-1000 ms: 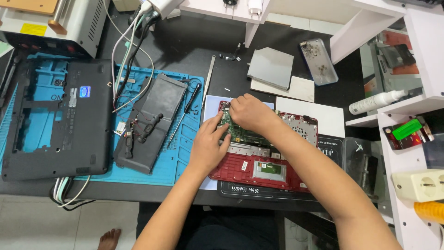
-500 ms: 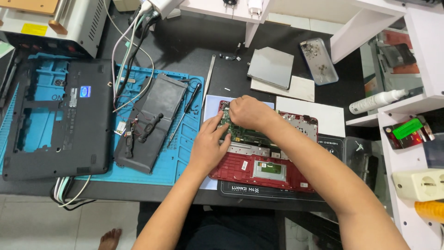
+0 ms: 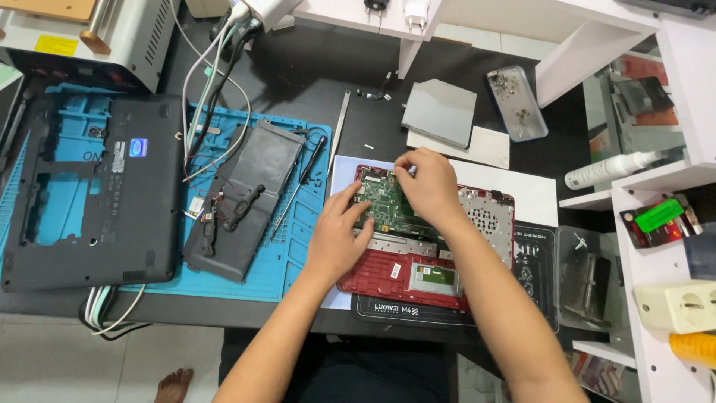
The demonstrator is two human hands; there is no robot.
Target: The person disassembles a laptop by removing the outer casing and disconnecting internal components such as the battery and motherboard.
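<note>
Resting on the green board (image 3: 384,200) (red laptop (image 3: 418,276)) — both hands: left hand (image 3: 339,239), right hand (image 3: 425,183).

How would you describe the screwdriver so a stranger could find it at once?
Find the blue mat left of the red laptop shell. Along its right edge, beside the dark grey battery pack, lies the screwdriver. It is slanted, with a black handle and thin metal shaft.

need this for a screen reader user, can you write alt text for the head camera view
Two bare hands, left hand and right hand, rest on a green circuit board inside an opened red laptop shell. To the left, a black laptop base cover and a screwdriver lie on a blue work mat.
</note>
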